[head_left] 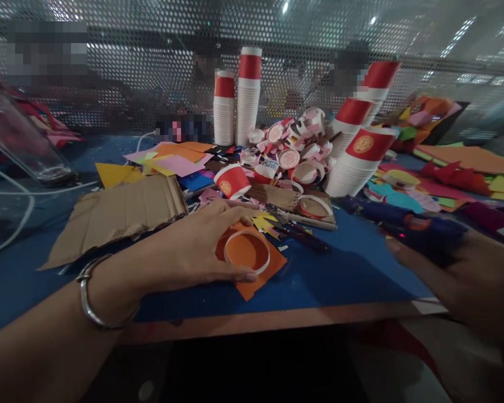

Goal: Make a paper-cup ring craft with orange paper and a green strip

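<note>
Nearest the lens, lower L, a person's left forearm [46, 341] w/ a metal bracelet [84, 296] reached over a blue table [344, 274]. The left hand [201, 243] held a thin white ring [266, 264] btwn thumb & curved fingers, thumb against its near side; the ring sat on a pc. of orange paper [276, 259] nr the table's front edge. At R, the right hand [453, 274], blurred, had its fingers wrapped around a dark blue glue gun [415, 221] w/ a small red light, nozzle pointing L, well apart from the ring. Bkgd: a cardboard sheet [126, 215], a tipped red-&-white cup [232, 181], a pile of cut cup rings [288, 158] & tall cup stacks [247, 106], those at R leaning, in front of a perforated screen [151, 61].
</note>
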Available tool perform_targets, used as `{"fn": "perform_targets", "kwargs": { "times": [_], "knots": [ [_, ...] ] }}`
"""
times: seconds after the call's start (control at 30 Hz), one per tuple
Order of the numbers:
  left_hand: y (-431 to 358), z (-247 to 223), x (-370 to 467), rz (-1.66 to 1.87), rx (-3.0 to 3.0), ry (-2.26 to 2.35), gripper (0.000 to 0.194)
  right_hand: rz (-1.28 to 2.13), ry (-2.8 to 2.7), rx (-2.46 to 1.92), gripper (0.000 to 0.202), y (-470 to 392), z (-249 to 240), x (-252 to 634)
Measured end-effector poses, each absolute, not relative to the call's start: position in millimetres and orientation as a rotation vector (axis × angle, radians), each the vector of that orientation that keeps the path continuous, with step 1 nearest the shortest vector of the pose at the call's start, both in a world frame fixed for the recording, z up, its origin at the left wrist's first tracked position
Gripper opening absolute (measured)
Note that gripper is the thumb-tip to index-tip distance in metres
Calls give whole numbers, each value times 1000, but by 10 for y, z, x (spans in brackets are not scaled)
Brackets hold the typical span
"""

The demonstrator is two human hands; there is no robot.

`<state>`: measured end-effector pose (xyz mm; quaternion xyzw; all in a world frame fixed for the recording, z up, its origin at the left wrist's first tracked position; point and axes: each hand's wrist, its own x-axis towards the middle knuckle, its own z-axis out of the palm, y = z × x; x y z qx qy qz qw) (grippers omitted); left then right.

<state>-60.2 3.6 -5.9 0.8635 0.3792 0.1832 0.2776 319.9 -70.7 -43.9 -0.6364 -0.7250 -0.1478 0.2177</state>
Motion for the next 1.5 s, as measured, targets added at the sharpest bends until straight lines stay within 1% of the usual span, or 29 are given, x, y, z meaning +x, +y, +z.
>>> {"fn": "perform_targets", "kwargs": {
  "times": [0.03,0.1,0.2,0.23,0.3,0.37,0.5,0.63,0.7,0.83,0.97,1.0,1.13,1.17,1.4,1.5],
  "knots": [
    [43,-60,-603,493,2334,1015,69,-306,-2042,-1678,15,-753,-446,3143],
    [60,-71,-607,538,2364,995,62,-209,-2056,-1573,16,-820,-442,2988],
    [89,-96,-613,541,2400,957,56,-30,-2192,-1369,9,-845,-379,2714],
    [96,-101,-614,510,2413,953,56,30,-2222,-1296,10,-838,-350,2632],
    [101,-103,-609,463,2431,960,62,123,-2245,-1197,13,-807,-303,2500],
    [97,-96,-596,459,2431,963,68,138,-2276,-1158,13,-763,-282,2412],
    [82,-77,-564,444,2425,944,72,105,-2310,-1103,11,-655,-296,2308],
    [88,-75,-564,372,2434,986,81,169,-2359,-1071,11,-559,-308,2223],
    [91,-80,-572,356,2446,975,80,184,-2368,-1073,8,-527,-316,2188],
    [79,-88,-577,404,2465,916,73,135,-2371,-1071,10,-488,-349,2142],
    [69,-86,-570,438,2463,865,77,165,-2375,-1079,9,-451,-368,2104],
    [71,-85,-570,449,2459,846,74,166,-2378,-1079,9,-441,-368,2095],
    [92,-93,-577,447,2455,823,47,144,-2409,-1058,14,-406,-362,2074],
    [99,-98,-577,442,2455,827,45,137,-2415,-1058,15,-400,-363,2074],
    [120,-103,-546,333,2443,989,59,175,-2425,-1067,14,-397,-399,2093],
    [118,-93,-538,328,2423,1006,70,168,-2429,-1051,11,-392,-411,2103]
  ]
}}
